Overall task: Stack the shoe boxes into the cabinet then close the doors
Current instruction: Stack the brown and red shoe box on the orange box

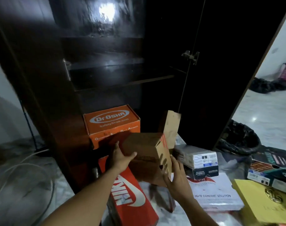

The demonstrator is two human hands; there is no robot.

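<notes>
A plain brown shoe box (143,154) is held in the air in front of the dark cabinet (106,75), one flap sticking up. My left hand (121,158) grips its left side and my right hand (177,176) grips its right end. An orange Dr Osha box (113,123) sits on the cabinet's bottom level at the left, just behind the held box. Both cabinet doors stand open, the right door (220,79) swung out wide. A red Nike box (132,193) lies on the floor under my left arm.
Several other boxes lie on the floor at the right: a grey-and-black pair (202,162), a white box (215,193), a yellow box (266,201) and a dark stack (272,167). A black bag (238,137) sits behind the right door. Pale cables (33,162) run along the left.
</notes>
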